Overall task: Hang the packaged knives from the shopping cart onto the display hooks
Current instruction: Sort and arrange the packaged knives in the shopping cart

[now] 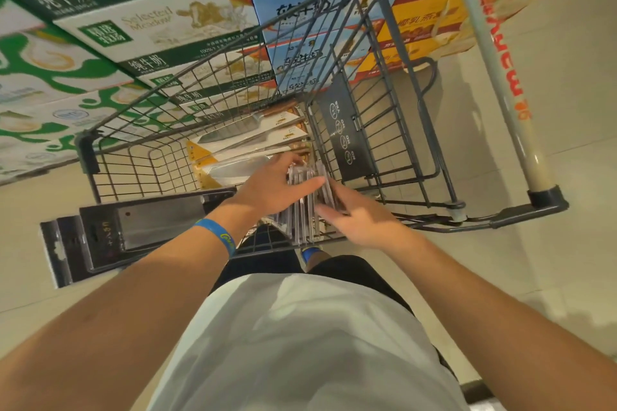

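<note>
- Left hand: fingers nearly straight, pressed on the knife packs.
- Right hand touched the opposite side; its grip was unclear.
- The packs stood between both hands, long axis pointing away.

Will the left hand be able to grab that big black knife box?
Probably yes: the black knife box lies uncovered just beside the left hand, which rests on clear packs.
</note>
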Demonstrator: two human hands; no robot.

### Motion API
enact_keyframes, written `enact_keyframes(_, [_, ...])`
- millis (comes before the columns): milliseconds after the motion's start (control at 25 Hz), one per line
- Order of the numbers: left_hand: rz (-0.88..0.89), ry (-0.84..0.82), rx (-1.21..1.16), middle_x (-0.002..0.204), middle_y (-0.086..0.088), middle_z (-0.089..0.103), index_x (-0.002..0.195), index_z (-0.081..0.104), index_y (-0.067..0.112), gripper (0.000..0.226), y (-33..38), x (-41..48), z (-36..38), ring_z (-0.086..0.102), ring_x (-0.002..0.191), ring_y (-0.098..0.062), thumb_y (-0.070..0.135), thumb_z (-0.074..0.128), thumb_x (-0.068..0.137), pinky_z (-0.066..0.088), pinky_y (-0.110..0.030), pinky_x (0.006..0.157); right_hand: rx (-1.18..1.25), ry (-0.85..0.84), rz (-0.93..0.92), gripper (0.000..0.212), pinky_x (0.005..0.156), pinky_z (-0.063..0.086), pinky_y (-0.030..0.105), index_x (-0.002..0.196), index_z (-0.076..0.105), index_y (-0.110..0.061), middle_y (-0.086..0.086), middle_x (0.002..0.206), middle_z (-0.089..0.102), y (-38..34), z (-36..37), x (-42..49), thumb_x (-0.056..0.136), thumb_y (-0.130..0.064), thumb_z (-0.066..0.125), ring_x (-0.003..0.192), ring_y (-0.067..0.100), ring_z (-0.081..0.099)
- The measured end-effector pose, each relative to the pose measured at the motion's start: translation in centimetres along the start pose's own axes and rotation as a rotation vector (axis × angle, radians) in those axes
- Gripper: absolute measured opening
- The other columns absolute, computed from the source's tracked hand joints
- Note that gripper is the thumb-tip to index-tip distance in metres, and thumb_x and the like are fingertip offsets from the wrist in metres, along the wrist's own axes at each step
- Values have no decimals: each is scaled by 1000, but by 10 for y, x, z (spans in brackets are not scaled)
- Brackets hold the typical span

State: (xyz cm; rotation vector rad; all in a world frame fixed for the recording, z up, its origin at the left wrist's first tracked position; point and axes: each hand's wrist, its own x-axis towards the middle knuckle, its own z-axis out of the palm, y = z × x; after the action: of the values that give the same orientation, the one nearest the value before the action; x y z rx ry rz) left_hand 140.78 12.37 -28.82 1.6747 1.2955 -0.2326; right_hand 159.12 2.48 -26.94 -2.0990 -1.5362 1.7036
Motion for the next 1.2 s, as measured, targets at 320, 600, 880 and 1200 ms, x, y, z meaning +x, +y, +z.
enact_keyframes(320, [71, -26, 174, 140, -5, 59, 143, 49, 34, 74, 78, 44, 30, 58, 125, -29, 82, 32, 90, 44, -36, 91, -364, 488, 166, 40, 69, 45, 35, 142, 43, -17, 4, 116, 61, 12, -40, -16, 107, -36, 39, 88, 25, 63])
enact_keyframes(600, [-157, -56, -567, 147, -6, 52, 138, 58, 26, 35, 34, 47, 21, 64, 97, -9, 35, 43, 108, 57, -38, 95, -497, 666, 161, 36, 55, 37, 25, 112, 69, -12, 5, 79, 59, 15, -34, -59, 106, -34, 42, 60, 24, 54])
enact_keyframes(880, [-93, 35, -341, 114, -4, 71, 133, 63, 27, 32, 37, 51, 22, 70, 98, -22, 30, 47, 105, 59, -47, 89, -285, 783, 91, 31, 71, 52, 36, 128, 65, -14, 14, 108, 70, 13, -48, -58, 97, -15, 58, 89, 34, 67])
enact_keyframes(1200, [-162, 173, -373, 114, -6, 66, 132, 63, 20, 34, 22, 41, 1, 54, 78, -18, 29, 41, 108, 44, -27, 70, -148, 760, -223, 26, 70, 53, 31, 117, 72, -9, 12, 104, 73, 6, -36, -50, 95, -3, 60, 79, 28, 68])
